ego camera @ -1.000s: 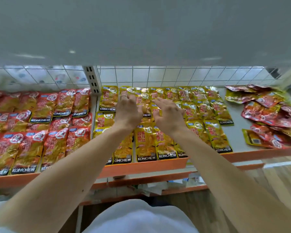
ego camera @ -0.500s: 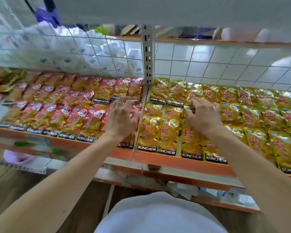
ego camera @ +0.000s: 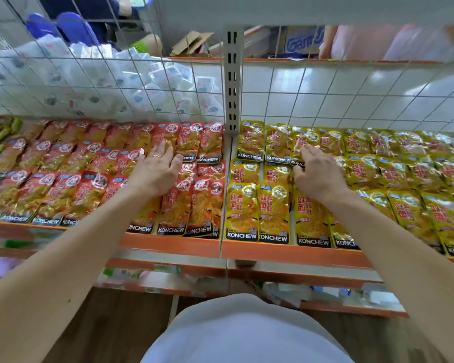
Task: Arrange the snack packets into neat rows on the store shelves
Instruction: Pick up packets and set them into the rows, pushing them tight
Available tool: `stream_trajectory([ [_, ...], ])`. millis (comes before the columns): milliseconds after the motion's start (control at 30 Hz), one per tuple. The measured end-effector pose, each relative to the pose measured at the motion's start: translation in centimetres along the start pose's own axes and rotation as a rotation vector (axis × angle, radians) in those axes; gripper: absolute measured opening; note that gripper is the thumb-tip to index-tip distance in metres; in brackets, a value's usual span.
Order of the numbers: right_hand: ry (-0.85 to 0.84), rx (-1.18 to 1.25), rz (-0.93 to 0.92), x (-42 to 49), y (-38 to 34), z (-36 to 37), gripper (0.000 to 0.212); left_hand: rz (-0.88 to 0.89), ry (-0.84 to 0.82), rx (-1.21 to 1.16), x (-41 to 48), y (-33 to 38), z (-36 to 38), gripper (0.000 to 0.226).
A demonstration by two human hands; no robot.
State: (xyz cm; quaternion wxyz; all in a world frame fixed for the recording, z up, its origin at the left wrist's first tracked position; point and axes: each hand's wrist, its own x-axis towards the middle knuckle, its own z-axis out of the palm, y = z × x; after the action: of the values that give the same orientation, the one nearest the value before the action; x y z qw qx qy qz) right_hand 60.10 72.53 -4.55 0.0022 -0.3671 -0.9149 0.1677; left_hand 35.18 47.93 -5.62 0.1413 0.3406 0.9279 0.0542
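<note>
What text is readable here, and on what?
"KONCHEW": black band along the bottom of the yellow packets.
"KONCHEW": the same band on the red packets.
"Gam": blue print on the box at the top of the view; the rest of the word is hidden.
Red Chinese characters and round logos on the packet fronts: too small or blurred to read surely.

A single wide-angle camera rides on the person's head, close to the orange-edged metal shelf (ego camera: pixel 286 251), facing forward and down over it. The white slotted upright post (ego camera: pixel 232 82) sits near the view's centre, and the white wire-mesh back panel (ego camera: pixel 351 95) fills the upper part.
</note>
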Motion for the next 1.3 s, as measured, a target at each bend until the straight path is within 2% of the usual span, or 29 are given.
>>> stream_trajectory([
  [200, -0.029, 0.087, 0.040, 0.5, 0.3, -0.4, 0.050, 0.027, 0.085, -0.040, 0.7, 0.1, -0.2, 0.061],
  [300, -0.031, 0.134, 0.047, 0.6, 0.6, -0.4, 0.060, 0.112, 0.129, 0.002, 0.3, 0.6, -0.3, 0.057],
  [400, -0.028, 0.171, 0.033, 0.5, 0.1, -0.4, 0.076, 0.245, 0.109, 0.070, 0.5, 1.5, -0.2, 0.055],
  [500, -0.050, 0.161, 0.079, 0.6, -0.4, -0.4, 0.079, 0.334, 0.077, 0.134, 1.0, 3.1, 0.1, 0.056],
  [667, -0.046, 0.126, 0.104, 1.4, -1.0, -0.4, 0.078, 0.343, -0.009, 0.100, 1.7, 5.0, 0.9, 0.057],
  [1067, -0.012, 0.233, 0.060, 1.1, -0.2, -0.3, 0.081, 0.393, -0.066, 0.048, 2.3, 4.2, 0.3, 0.052],
  [1133, 0.027, 0.220, 0.029, 0.4, -0.4, -0.3, 0.077, 0.400, -0.032, 0.040, 1.9, 4.3, 0.2, 0.053],
  [1233, 0.120, 0.205, -0.033, -1.0, -0.8, -0.3, 0.057, 0.428, 0.071, -0.025, 0.4, 5.3, 0.1, 0.055],
  [1300, 0.161, 0.189, -0.065, -2.2, -1.2, -0.2, 0.051, 0.440, 0.144, -0.094, -1.0, 6.4, 0.0, 0.061],
])
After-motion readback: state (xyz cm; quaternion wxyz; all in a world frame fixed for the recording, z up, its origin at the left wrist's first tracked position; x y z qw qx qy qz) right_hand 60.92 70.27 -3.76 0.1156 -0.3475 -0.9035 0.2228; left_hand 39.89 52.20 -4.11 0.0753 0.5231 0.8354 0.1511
